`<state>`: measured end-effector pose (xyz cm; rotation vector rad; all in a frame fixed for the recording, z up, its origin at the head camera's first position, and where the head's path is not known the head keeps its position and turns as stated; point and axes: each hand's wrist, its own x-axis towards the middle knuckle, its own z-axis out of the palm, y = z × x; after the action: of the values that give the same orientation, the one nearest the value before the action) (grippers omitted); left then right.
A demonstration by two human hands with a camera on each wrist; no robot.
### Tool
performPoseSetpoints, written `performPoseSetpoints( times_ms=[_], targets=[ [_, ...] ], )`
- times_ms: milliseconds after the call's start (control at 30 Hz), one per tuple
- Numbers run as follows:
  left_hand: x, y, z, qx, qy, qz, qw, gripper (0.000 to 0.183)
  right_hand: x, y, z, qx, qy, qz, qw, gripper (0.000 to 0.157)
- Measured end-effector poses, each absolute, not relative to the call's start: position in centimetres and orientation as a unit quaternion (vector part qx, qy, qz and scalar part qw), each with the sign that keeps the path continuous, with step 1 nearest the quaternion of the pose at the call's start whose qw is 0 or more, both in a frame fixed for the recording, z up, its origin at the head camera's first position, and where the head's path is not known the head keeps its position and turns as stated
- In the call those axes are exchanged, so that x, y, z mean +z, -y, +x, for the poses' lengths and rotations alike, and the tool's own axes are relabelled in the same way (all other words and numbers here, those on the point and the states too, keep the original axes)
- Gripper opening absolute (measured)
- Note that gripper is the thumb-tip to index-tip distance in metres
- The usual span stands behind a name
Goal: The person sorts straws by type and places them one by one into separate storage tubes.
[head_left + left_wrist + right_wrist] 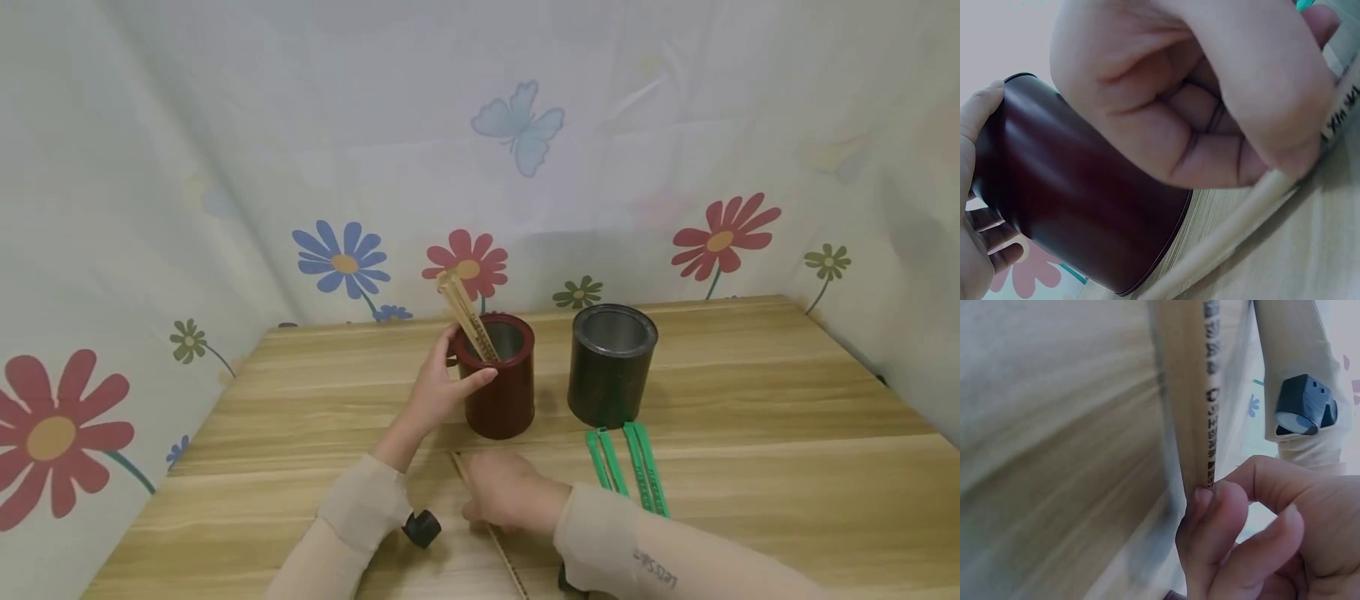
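Observation:
My left hand (438, 387) holds the dark red can (501, 404) by its left side, thumb near the front rim. Several long tan sticks (465, 312) with dark printed lettering lean out of that can to the left. In front of it, my right hand (510, 492) pinches another such tan stick (507, 562), which lies low along the tabletop. The right wrist view shows the printed edge of this stick (1188, 394) running up from the thumb and fingertips. In the left wrist view, the curled right hand (1210, 94) covers part of the can (1079, 194).
A black can (611, 379) with a grey inside stands to the right of the red one. Several green strips (648, 467) lie in front of it, partly behind the right forearm. A floral curtain (420, 183) closes off the back of the wooden table (787, 417).

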<state>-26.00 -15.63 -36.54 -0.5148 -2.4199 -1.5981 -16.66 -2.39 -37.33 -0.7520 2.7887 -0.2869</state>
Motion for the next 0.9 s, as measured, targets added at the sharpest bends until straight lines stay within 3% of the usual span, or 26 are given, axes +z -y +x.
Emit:
performPoseSetpoints(
  times_ms=[367,633,900],
  targets=[
    [-36.3,15.7,-26.1,-0.534,0.822,-0.174,0.098,0.084,-35.2,0.5,-16.5,-0.126,-0.948,-0.254,0.145,0.039],
    [-36.2,15.6,-26.1,-0.536,0.819,-0.178,0.098,0.082,-33.4,-1.7,-16.3,-0.217,-0.926,-0.288,0.112,0.032],
    [-36.5,15.7,-26.1,-0.540,0.819,-0.173,0.091,0.084,-31.4,-3.2,-16.3,-0.269,-0.910,-0.293,0.117,0.021]
  ],
)
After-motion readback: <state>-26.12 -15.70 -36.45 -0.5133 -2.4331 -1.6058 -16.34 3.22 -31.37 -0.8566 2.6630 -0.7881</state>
